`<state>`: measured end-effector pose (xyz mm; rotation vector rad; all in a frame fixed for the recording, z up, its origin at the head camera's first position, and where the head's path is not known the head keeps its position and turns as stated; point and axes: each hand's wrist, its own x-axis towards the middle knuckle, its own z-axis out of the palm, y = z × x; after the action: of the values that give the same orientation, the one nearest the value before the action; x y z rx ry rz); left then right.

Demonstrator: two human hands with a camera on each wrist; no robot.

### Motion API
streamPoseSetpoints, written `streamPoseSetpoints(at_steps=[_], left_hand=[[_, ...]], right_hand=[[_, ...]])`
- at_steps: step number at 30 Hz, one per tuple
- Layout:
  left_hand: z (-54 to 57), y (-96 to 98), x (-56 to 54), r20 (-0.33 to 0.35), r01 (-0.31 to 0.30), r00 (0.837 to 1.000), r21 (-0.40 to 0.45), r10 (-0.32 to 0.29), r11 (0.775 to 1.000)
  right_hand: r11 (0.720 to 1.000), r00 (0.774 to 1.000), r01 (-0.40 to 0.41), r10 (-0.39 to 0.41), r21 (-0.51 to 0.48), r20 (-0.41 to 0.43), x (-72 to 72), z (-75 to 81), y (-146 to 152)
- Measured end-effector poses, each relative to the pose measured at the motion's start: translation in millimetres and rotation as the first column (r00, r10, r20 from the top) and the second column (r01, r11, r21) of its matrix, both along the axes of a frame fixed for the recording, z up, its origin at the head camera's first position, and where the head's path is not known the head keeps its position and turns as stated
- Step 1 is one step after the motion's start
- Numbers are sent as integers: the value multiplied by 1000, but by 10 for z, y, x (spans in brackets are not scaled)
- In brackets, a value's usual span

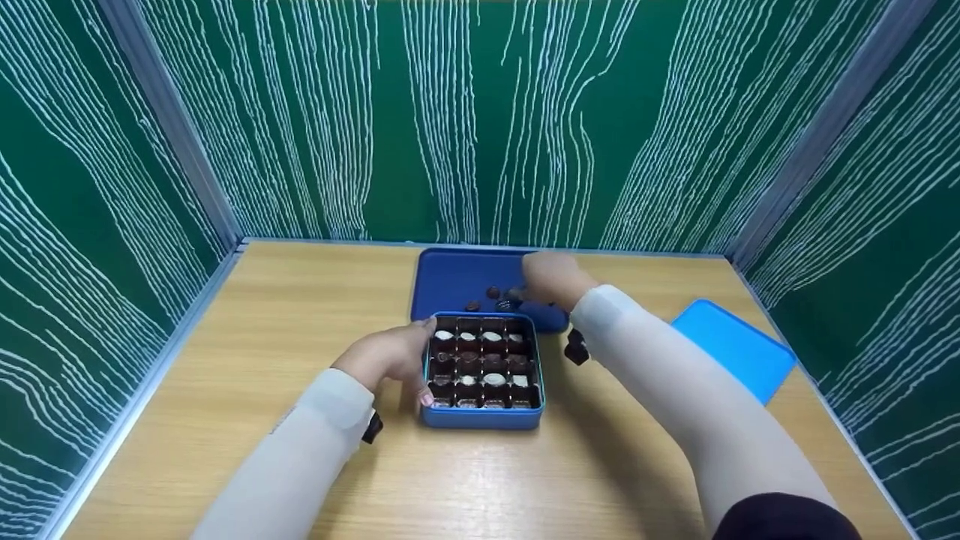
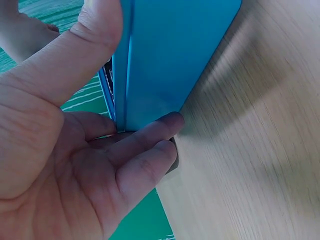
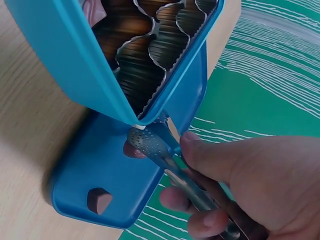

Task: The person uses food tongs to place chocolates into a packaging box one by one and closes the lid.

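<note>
A blue box [image 1: 484,418] stands on the table, its dark divided insert [image 1: 468,362] holding white and brown chocolates in several compartments. My left hand [image 1: 386,356] grips the box by its left side, thumb near the front corner and fingers at the back one. In my right hand [image 1: 556,279] is a pair of metal tongs [image 3: 190,192] with perforated ends, reaching over the dark blue tray [image 1: 457,274] behind the box. Loose brown chocolates [image 1: 493,292] lie on that tray. One chocolate [image 3: 131,151] is beside the tong tips; whether they pinch it I cannot tell.
A bright blue lid-like panel [image 1: 739,349] lies on the wooden table [image 1: 300,300] at the right, partly behind my right forearm. Green walls [image 1: 495,150] with white lines enclose the table at the back and both sides.
</note>
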<state>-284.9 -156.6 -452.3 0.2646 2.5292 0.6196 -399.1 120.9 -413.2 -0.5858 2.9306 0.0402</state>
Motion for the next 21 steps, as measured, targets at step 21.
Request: streamPoseSetpoints(at_steps=[21], left_hand=[[60, -19, -25, 12, 82, 997, -31, -81, 996]], right_hand=[[948, 947, -317, 317, 19, -50, 780, 680, -214]])
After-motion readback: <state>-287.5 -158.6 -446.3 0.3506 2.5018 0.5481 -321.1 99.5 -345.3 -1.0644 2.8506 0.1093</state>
